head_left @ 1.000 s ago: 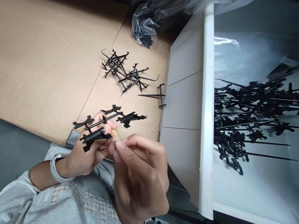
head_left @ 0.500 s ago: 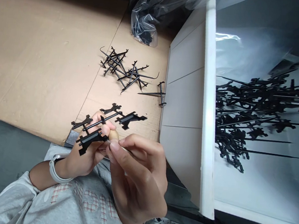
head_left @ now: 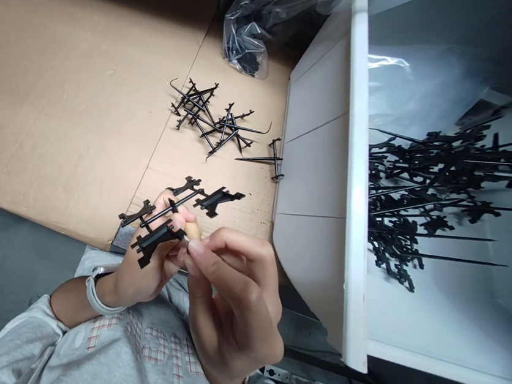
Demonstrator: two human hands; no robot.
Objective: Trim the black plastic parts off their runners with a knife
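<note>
A black plastic part (head_left: 158, 243), made up of notched brackets joined by thin rods, is held in front of my shirt. My left hand (head_left: 148, 269) is closed around its lower side and wears a pale band on the wrist. One fingertip of that hand has a yellowish covering (head_left: 193, 229). My right hand (head_left: 234, 300) pinches at the part's right end, thumb and forefinger pressed together. Whatever small piece lies between those fingertips is hidden. Both hands meet just above the cardboard's front edge.
Several thin black rod pieces (head_left: 230, 129) lie scattered on the cardboard (head_left: 72, 97). A clear plastic bag (head_left: 245, 46) holding black pieces is behind them. On the right stands a white bin (head_left: 356, 228) with a heap of black parts (head_left: 424, 180) inside.
The black part has shifted slightly left and tilted a little in my left hand. My right hand has moved slightly left, keeping its pinch at the part's end.
</note>
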